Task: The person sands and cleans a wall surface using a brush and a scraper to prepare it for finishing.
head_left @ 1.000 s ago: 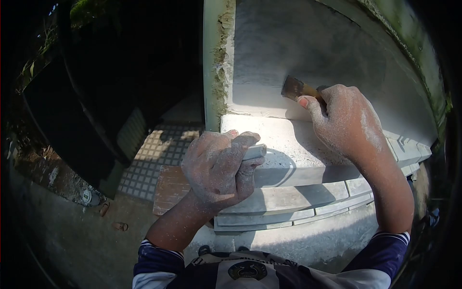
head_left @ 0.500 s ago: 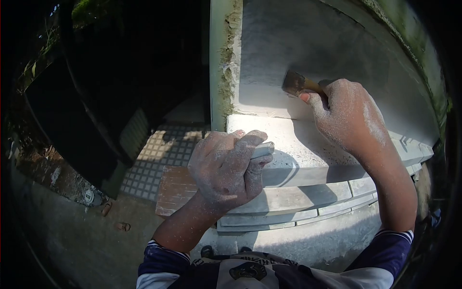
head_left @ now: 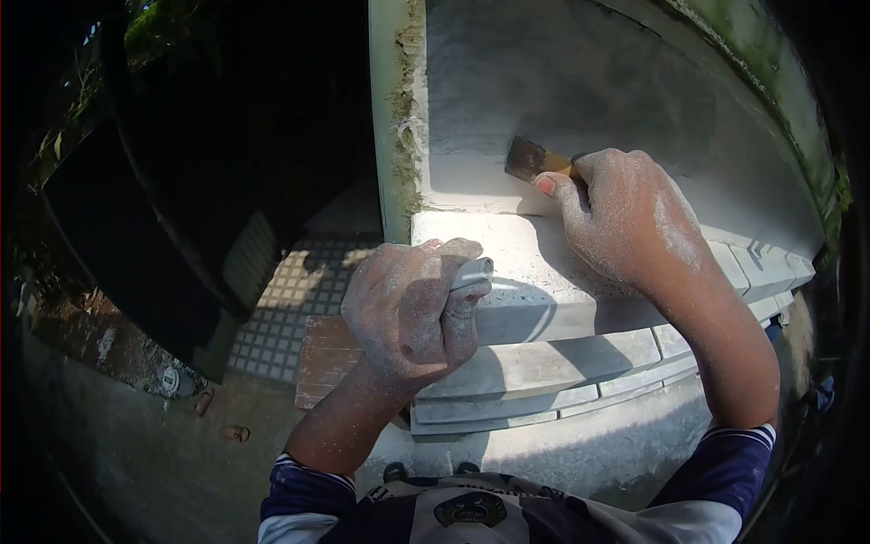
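Note:
Dust-covered, my right hand point(head_left: 630, 213) is closed round the yellowish handle of a scraper point(head_left: 528, 160). Its dark, flat blade lies against, or very close to, the grey plastered wall point(head_left: 580, 82). Lower and to the left, my left hand point(head_left: 408, 308) is wrapped round a short grey tube point(head_left: 473, 271) whose hollow-looking end sticks out past the fingers. Most of that tube is hidden in the fist. The left fist hangs over the near left end of a white ledge point(head_left: 462, 227), which is speckled with crumbs and dust.
A rough-edged pale green pillar point(head_left: 394, 118) borders the wall on the left. Below the ledge are stepped grey slabs point(head_left: 544, 372). A reddish-brown board point(head_left: 319, 358) and a tiled floor point(head_left: 290, 295) lie left, with sandals point(head_left: 236, 433) on the ground.
The view has shifted slightly, so the wall and pillar sit further left. The scraper stays near the wall's lower left part, and both hands keep their grips.

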A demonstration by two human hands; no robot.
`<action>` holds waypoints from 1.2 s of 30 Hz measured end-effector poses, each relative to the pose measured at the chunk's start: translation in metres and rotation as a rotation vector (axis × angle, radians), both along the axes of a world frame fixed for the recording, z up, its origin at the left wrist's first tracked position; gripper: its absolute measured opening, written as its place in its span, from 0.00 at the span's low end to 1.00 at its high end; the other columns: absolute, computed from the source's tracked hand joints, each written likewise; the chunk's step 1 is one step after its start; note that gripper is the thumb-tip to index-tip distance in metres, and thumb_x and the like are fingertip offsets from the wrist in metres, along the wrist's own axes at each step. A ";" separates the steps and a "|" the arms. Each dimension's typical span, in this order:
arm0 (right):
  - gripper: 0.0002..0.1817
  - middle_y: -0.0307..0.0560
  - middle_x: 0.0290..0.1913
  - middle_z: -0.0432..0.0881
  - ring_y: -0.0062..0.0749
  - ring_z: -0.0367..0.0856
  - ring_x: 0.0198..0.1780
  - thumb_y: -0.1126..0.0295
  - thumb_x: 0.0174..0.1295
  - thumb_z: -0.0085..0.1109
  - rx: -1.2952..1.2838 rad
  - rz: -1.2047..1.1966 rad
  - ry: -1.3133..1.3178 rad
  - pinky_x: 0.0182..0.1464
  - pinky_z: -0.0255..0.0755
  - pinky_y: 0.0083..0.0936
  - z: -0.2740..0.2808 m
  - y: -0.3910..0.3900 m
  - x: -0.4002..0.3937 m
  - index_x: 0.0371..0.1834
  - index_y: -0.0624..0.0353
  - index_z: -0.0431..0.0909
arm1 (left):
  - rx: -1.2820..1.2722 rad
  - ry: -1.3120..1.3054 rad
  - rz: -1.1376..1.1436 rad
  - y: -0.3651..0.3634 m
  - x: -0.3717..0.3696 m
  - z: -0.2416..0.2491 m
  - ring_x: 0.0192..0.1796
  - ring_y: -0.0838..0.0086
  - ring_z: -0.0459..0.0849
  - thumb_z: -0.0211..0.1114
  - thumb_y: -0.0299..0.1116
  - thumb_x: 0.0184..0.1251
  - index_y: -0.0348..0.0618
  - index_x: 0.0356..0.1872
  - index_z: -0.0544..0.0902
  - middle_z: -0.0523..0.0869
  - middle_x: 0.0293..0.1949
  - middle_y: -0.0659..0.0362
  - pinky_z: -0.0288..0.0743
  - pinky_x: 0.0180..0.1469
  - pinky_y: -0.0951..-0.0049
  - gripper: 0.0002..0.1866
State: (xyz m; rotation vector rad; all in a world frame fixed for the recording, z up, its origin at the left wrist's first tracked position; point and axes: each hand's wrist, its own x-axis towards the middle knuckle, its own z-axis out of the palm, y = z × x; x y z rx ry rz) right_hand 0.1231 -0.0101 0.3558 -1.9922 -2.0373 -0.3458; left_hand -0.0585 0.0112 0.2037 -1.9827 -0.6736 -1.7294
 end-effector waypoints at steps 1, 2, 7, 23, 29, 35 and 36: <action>0.23 0.63 0.23 0.86 0.49 0.89 0.28 0.58 0.76 0.58 0.006 -0.001 0.007 0.38 0.83 0.42 -0.003 -0.002 0.004 0.36 0.70 0.90 | -0.012 0.007 0.020 -0.002 -0.001 0.000 0.32 0.67 0.85 0.62 0.29 0.76 0.37 0.43 0.84 0.91 0.37 0.54 0.79 0.35 0.66 0.07; 0.23 0.63 0.23 0.85 0.49 0.89 0.28 0.58 0.76 0.57 0.030 -0.040 0.022 0.38 0.83 0.42 -0.001 -0.005 0.004 0.36 0.71 0.89 | -0.022 0.017 0.039 -0.003 0.000 0.001 0.32 0.66 0.85 0.62 0.29 0.76 0.37 0.43 0.84 0.90 0.37 0.54 0.79 0.34 0.66 0.06; 0.23 0.62 0.23 0.86 0.49 0.89 0.29 0.59 0.76 0.56 0.044 0.062 -0.048 0.39 0.84 0.41 -0.007 0.004 -0.008 0.36 0.71 0.89 | 0.048 -0.086 -0.016 0.008 0.006 -0.005 0.31 0.67 0.86 0.68 0.38 0.72 0.44 0.46 0.89 0.87 0.33 0.57 0.79 0.31 0.65 0.10; 0.23 0.63 0.27 0.88 0.53 0.90 0.31 0.58 0.76 0.55 0.038 -0.046 0.007 0.43 0.85 0.44 0.004 -0.005 -0.004 0.38 0.71 0.89 | -0.037 -0.014 0.042 -0.003 0.000 0.000 0.33 0.66 0.85 0.63 0.29 0.75 0.37 0.41 0.85 0.90 0.35 0.55 0.79 0.35 0.66 0.07; 0.24 0.62 0.26 0.87 0.50 0.90 0.29 0.56 0.76 0.57 0.041 0.048 -0.060 0.40 0.85 0.42 0.003 0.002 -0.018 0.36 0.70 0.90 | 0.013 -0.026 0.006 0.002 0.002 0.000 0.32 0.66 0.85 0.63 0.30 0.73 0.37 0.41 0.86 0.90 0.34 0.56 0.78 0.34 0.66 0.07; 0.24 0.65 0.25 0.86 0.52 0.90 0.29 0.57 0.75 0.58 0.086 0.034 -0.121 0.40 0.85 0.43 -0.001 0.007 -0.012 0.33 0.70 0.89 | -0.028 -0.010 0.047 -0.001 -0.001 0.003 0.32 0.66 0.84 0.63 0.30 0.73 0.37 0.42 0.86 0.90 0.36 0.55 0.78 0.34 0.66 0.07; 0.24 0.66 0.25 0.86 0.53 0.90 0.29 0.56 0.75 0.59 0.170 0.098 -0.139 0.40 0.84 0.43 -0.003 0.006 -0.014 0.34 0.71 0.89 | -0.014 -0.009 0.042 -0.001 0.000 0.000 0.31 0.66 0.84 0.63 0.30 0.74 0.37 0.42 0.86 0.90 0.36 0.55 0.78 0.34 0.66 0.07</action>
